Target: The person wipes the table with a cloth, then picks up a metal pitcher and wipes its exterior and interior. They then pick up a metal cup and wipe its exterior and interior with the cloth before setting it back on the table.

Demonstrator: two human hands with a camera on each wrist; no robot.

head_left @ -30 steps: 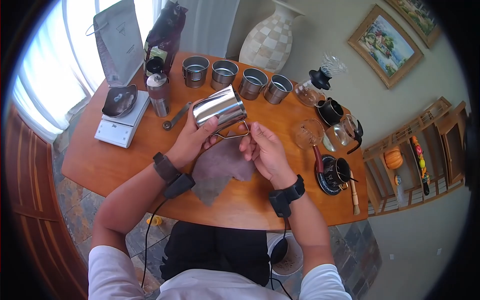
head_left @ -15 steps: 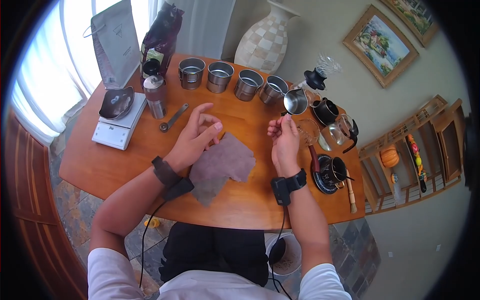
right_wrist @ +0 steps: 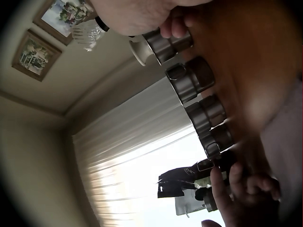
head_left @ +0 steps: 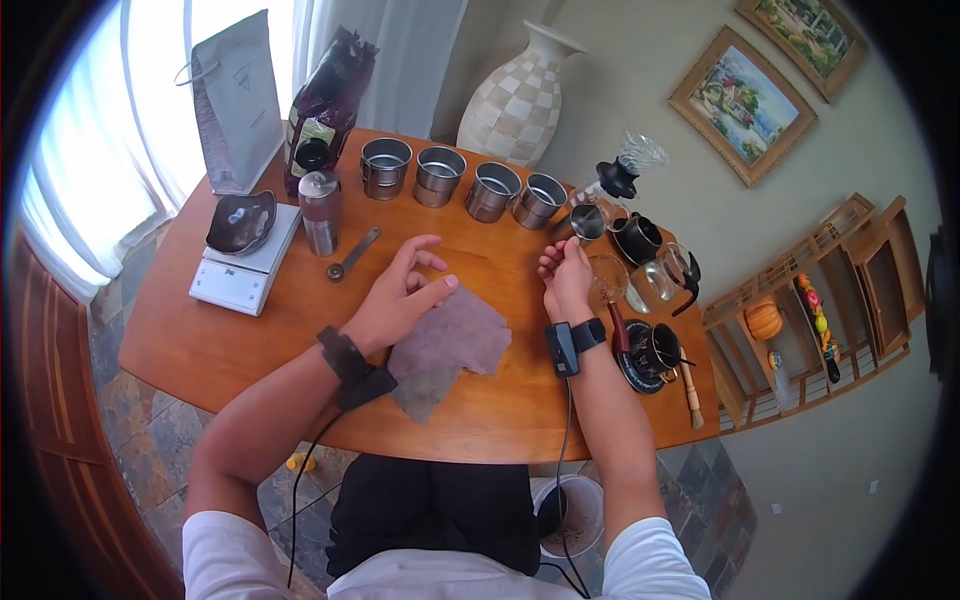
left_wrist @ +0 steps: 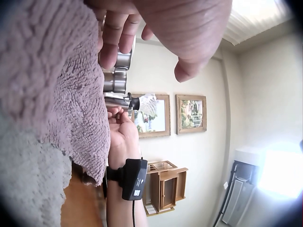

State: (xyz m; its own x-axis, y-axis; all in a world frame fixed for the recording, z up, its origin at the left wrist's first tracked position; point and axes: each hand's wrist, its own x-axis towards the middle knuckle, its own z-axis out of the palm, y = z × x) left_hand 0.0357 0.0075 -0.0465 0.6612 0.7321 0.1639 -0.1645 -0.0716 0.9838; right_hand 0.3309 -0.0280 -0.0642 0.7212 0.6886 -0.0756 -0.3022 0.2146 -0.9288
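The pale bag (head_left: 240,110) bears print too small to read. The left hand (head_left: 398,305) is open, its fingers apart and slightly bent, near the cloth (head_left: 465,335). The right hand (head_left: 567,283) pinches the steel pitcher (head_left: 582,224), near the rightmost cup (head_left: 540,202).

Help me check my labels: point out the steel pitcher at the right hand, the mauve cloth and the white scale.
Steel pitcher (head_left: 588,221): head view, inside its open mouth.
Mauve cloth (head_left: 458,335): head view, near its middle.
White scale (head_left: 229,285): head view, on its front panel.
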